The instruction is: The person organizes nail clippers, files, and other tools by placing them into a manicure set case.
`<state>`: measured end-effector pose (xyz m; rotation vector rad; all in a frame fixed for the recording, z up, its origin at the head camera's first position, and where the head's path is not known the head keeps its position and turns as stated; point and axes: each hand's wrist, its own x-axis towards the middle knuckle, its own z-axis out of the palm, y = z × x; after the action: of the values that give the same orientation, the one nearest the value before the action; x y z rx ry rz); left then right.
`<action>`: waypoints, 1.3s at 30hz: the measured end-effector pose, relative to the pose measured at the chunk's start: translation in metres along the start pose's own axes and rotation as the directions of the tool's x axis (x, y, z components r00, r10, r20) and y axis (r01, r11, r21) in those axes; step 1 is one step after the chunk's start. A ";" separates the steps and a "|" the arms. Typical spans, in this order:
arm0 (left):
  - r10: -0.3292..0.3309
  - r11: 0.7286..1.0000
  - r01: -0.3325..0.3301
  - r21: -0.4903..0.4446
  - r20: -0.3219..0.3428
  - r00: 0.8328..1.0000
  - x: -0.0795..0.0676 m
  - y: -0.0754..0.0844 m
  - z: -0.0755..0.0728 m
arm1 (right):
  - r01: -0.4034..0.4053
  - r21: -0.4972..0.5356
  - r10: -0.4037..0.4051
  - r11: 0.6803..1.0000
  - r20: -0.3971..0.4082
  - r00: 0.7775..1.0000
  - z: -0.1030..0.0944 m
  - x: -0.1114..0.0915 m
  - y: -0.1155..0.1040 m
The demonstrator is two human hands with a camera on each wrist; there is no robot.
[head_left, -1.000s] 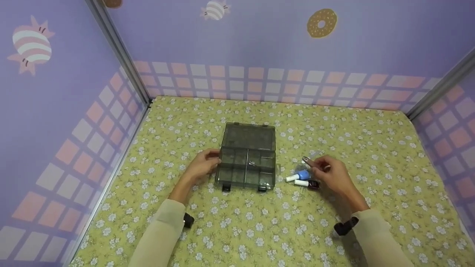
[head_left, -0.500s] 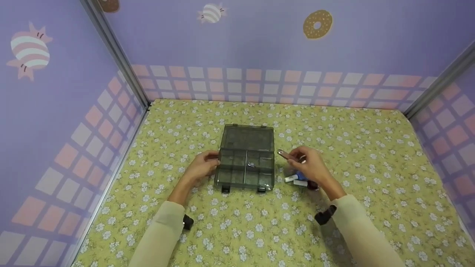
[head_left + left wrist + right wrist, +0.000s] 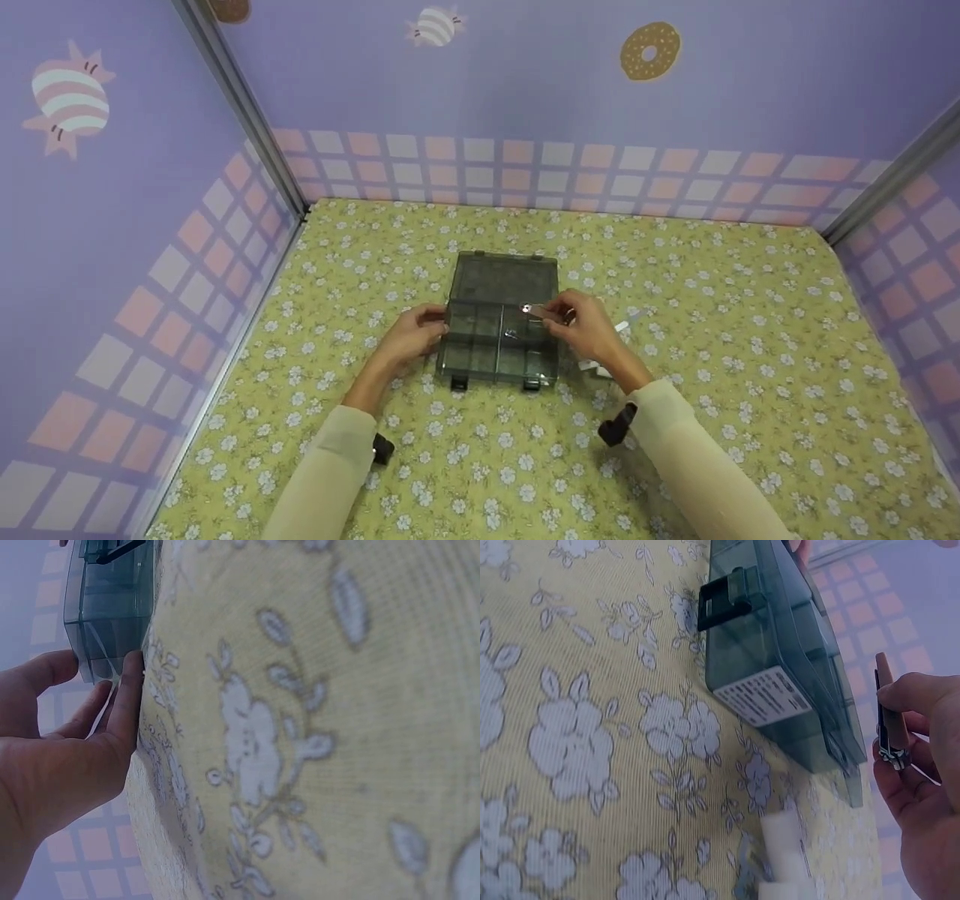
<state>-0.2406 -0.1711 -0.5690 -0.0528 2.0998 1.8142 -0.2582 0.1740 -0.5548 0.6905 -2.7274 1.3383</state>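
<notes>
A smoky, see-through compartment box (image 3: pixel 504 279) lies with its lid folded back. My left hand (image 3: pixel 405 337) holds its left side, thumb near the upper edge and fingers low by the cloth, as the left wrist view shows. My right hand (image 3: pixel 589 326) pinches a nail clipper (image 3: pixel 891 716) with a pinkish-brown lever. In the head view the clipper's metal end overlaps the right-hand back compartments. A small shiny thing (image 3: pixel 510 333) shows close to the central divider. White caps (image 3: pixel 784 847) of bottles are under and beside the right forearm; the bottles' bodies are mostly hidden.
The flowered yellow cloth (image 3: pixel 495 465) covers the tabletop. A pale strip (image 3: pixel 637 315) lies right of my right hand. Two black latches (image 3: pixel 458 384) jut from the box's front. Lilac walls (image 3: pixel 525 90) stand behind and at both sides.
My right hand has carried the nail clipper leftward from above the bottles to over the box's right side. The left hand stays at the box's left side.
</notes>
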 end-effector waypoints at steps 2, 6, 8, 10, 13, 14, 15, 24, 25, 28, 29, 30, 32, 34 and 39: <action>0.003 1.000 -0.003 0.005 0.001 1.000 0.000 0.000 0.000 | -0.007 0.004 0.007 1.000 0.006 1.000 0.003 0.002 -0.002; 0.013 1.000 -0.013 0.014 0.013 1.000 -0.001 0.000 0.000 | -0.020 -0.004 0.020 1.000 0.011 1.000 0.010 0.006 -0.003; 0.012 1.000 -0.013 0.011 0.019 1.000 -0.001 -0.001 -0.001 | -0.019 -0.009 0.019 1.000 0.007 1.000 0.013 0.006 -0.003; 0.015 1.000 -0.015 0.006 0.025 1.000 -0.001 -0.001 0.000 | -0.010 -0.014 0.010 1.000 -0.001 1.000 0.015 0.006 -0.001; 0.016 1.000 -0.016 -0.005 0.027 1.000 0.001 -0.001 0.001 | 0.008 -0.016 -0.008 1.000 -0.008 1.000 0.017 0.005 0.001; 0.016 1.000 -0.016 -0.006 0.027 0.999 0.001 -0.001 0.001 | 0.007 -0.018 -0.007 1.000 -0.006 1.000 0.018 0.005 0.002; 0.015 1.000 -0.015 -0.005 0.026 1.000 0.001 -0.001 0.002 | 0.003 -0.023 -0.003 1.000 -0.002 1.000 0.018 0.004 0.002; 0.023 1.000 -0.023 0.010 0.009 1.000 0.002 -0.001 0.002 | -0.019 -0.045 0.019 0.999 0.000 1.000 0.022 0.003 0.001; 0.023 1.000 -0.023 0.016 0.006 1.000 0.002 -0.001 0.002 | -0.022 -0.045 0.022 0.999 0.002 1.000 0.022 0.003 0.001; 0.015 1.000 -0.015 0.021 0.000 1.000 0.002 -0.001 0.001 | -0.029 -0.039 0.030 0.999 0.013 0.999 0.023 0.002 0.001; 0.012 1.000 -0.012 0.021 -0.001 1.000 0.002 -0.001 0.001 | -0.028 -0.027 0.028 0.999 0.015 1.000 0.023 0.002 0.001; 0.011 1.000 -0.011 0.020 0.000 1.000 0.002 -0.001 0.001 | -0.027 -0.013 0.027 1.000 0.013 1.000 0.022 0.002 0.000; 0.008 1.000 -0.008 0.016 0.000 1.000 0.003 -0.001 0.001 | -0.023 0.022 0.023 1.000 0.012 1.000 0.020 0.002 0.000; 0.005 1.000 -0.005 0.023 -0.002 1.000 0.003 -0.001 0.001 | -0.019 0.063 0.019 0.998 0.012 1.000 0.017 0.001 0.000; 0.007 0.999 -0.007 0.033 -0.006 1.000 0.004 -0.002 0.000 | -0.011 0.119 0.008 0.993 0.023 1.000 0.003 -0.001 -0.004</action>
<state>-0.2437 -0.1709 -0.5717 -0.0424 2.1363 1.7845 -0.2553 0.1699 -0.5542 0.7045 -2.6891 1.5147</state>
